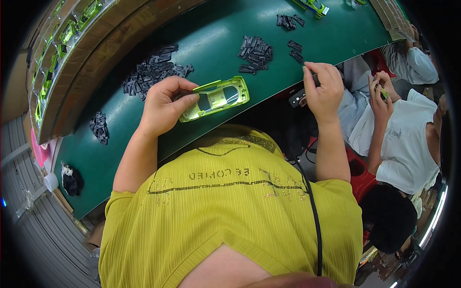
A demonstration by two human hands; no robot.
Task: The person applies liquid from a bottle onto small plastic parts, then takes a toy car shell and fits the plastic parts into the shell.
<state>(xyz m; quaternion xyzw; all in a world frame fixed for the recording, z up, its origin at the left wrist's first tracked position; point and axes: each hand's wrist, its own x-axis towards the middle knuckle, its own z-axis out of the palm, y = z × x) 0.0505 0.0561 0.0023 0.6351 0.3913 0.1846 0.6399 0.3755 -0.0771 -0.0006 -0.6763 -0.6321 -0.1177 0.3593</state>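
My left hand pinches the rear end of a lime-green toy car body shell between thumb and fingers. The shell is tilted near the table's front edge, its open window gaps showing, with a raised green strip along its far side. To the right, my right hand is held up over the table's edge, thumb and forefinger tips drawn together. Whatever lies between those tips, if anything, is too small to make out. Just left of that wrist is a black object, partly hidden below the table edge.
Black plastic parts lie on the green table: a large heap, a middle pile and smaller groups. A cardboard box with green shells stands left. At right, a co-worker in a white shirt holds a small green item.
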